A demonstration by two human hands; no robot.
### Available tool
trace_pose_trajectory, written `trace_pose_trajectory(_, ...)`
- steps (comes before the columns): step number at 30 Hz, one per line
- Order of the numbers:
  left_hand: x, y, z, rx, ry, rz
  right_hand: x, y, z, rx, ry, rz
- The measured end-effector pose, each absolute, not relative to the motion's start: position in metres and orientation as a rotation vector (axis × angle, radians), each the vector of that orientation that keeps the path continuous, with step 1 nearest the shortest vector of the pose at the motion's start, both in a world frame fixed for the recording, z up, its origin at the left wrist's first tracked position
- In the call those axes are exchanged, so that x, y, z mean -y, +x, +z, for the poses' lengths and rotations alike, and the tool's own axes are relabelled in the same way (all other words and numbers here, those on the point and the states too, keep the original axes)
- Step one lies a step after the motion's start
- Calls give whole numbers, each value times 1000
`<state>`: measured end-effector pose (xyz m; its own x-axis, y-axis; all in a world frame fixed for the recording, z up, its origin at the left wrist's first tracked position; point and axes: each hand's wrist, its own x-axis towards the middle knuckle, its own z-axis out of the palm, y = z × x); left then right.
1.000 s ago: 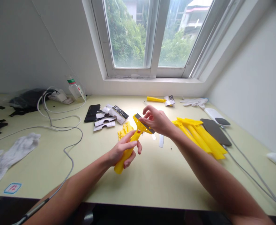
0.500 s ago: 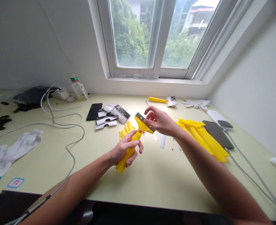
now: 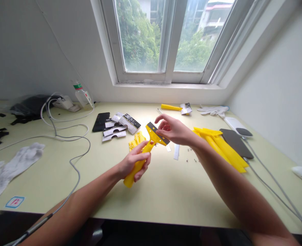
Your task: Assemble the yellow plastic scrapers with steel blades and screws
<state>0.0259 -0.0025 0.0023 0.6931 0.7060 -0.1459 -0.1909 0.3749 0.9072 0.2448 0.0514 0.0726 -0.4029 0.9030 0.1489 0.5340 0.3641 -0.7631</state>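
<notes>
A yellow scraper [image 3: 154,137] with a dark plate across its wide head is held up over the table, tilted to the right. My left hand [image 3: 136,162] wraps around its handle. At the head, my right hand [image 3: 175,131] has its fingers curled in, with thumb and fingertips at the dark plate [image 3: 151,127]. A thin metal rod [image 3: 160,111] pokes out just beyond my right hand; whether it is held or lies on the table I cannot tell. Small yellow parts [image 3: 137,139] lie behind the scraper. White strips [image 3: 176,152] and several small screws [image 3: 187,160] lie below my right hand.
Yellow handles [image 3: 221,150] are piled at right beside a dark flat device [image 3: 236,143]. Black-and-white cards [image 3: 131,123] and a phone [image 3: 101,122] lie at back left. Another yellow handle [image 3: 170,107], gloves [image 3: 14,162], a bottle [image 3: 82,95] and loose cables [image 3: 79,171] are around.
The view has shifted slightly, so the tabletop items appear a little further left. Both hands stay on the scraper with nearly the same hold.
</notes>
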Motion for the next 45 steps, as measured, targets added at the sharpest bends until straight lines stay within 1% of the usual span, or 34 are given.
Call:
trace_pose_trajectory(3, 2, 26, 4, -589, 1032, 612, -52, 245, 73, 2064, -1253, 806)
trace_pose_trajectory(10, 2, 27, 3, -572, 1048, 639, -50, 242, 73, 2004, -1219, 830)
trace_pose_trajectory(19, 5, 26, 9, -560, 1061, 613, -48, 247, 84, 1927, -1176, 973)
trace_pose_trajectory(41, 4, 25, 7, -515, 1023, 643, -49, 241, 73, 2013, -1196, 738)
trace_pose_trajectory(45, 2, 23, 6, -518, 1027, 636, -49, 239, 70, 2020, -1188, 736)
